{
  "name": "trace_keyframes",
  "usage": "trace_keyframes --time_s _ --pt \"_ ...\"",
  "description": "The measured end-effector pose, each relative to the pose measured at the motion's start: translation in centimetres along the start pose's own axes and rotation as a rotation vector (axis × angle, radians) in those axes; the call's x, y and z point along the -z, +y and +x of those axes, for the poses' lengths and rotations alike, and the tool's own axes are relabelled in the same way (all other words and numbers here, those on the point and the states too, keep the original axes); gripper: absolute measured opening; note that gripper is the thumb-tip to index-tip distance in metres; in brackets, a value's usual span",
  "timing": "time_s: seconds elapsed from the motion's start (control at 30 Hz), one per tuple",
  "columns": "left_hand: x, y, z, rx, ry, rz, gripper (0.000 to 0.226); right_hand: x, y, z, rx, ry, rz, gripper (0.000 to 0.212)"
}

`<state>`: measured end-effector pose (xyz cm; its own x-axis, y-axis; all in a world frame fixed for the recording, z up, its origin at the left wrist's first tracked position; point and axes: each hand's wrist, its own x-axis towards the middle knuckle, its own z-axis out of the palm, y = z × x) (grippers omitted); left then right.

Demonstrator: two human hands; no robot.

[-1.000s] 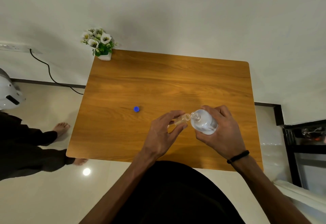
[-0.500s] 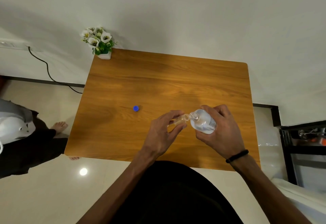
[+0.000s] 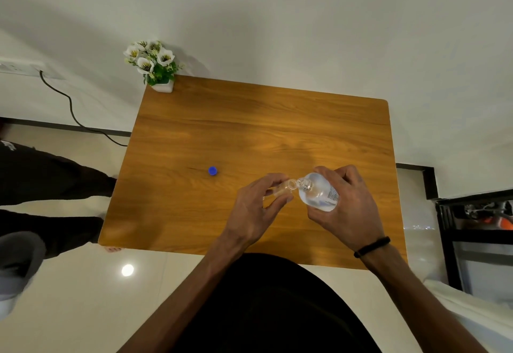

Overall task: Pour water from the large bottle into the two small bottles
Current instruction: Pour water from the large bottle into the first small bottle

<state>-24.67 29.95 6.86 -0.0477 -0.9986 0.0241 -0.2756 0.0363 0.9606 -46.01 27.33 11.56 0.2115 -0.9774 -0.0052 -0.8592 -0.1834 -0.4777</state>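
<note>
The right hand [image 3: 351,208] is gripping the large bottle [image 3: 319,193], its fingers curling over the far side and the thumb wrapping the near side, so the hand is clamped around the clear body. The bottle is tilting to the left, its open neck pointing at the mouth of 1 small bottle [image 3: 286,187]. The left hand [image 3: 258,211] is pinching that small bottle, with the index finger running along its far side and the thumb pressing from the near side; the other fingers are lying loosely curled beneath. The 2 bottle mouths are sitting just beside each other, nearly touching, above the near right part of the wooden table [image 3: 249,130]. Whether water is flowing between them is too small to tell. A blue cap [image 3: 212,170] is lying on the table well to the left of the hands. A white pot of flowers [image 3: 152,65] is standing at the far left corner.
</note>
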Motion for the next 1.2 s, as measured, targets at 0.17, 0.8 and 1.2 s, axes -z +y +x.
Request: trace_keyframes --time_s 0.17,0.8,1.2 --pt "-0.13 -0.11 0.10 -0.011 0.000 0.012 0.036 0.09 -0.02 0.01 -0.004 -0.001 -0.022 0.068" --pt "-0.23 0.08 0.48 -0.035 -0.021 0.063 0.036 0.17 0.13 -0.32 -0.021 0.011 -0.128 0.071" --pt "-0.40 0.04 0.53 -0.030 -0.031 0.071 0.038 0.11 0.27 -0.51 -0.037 0.020 -0.184 0.075"
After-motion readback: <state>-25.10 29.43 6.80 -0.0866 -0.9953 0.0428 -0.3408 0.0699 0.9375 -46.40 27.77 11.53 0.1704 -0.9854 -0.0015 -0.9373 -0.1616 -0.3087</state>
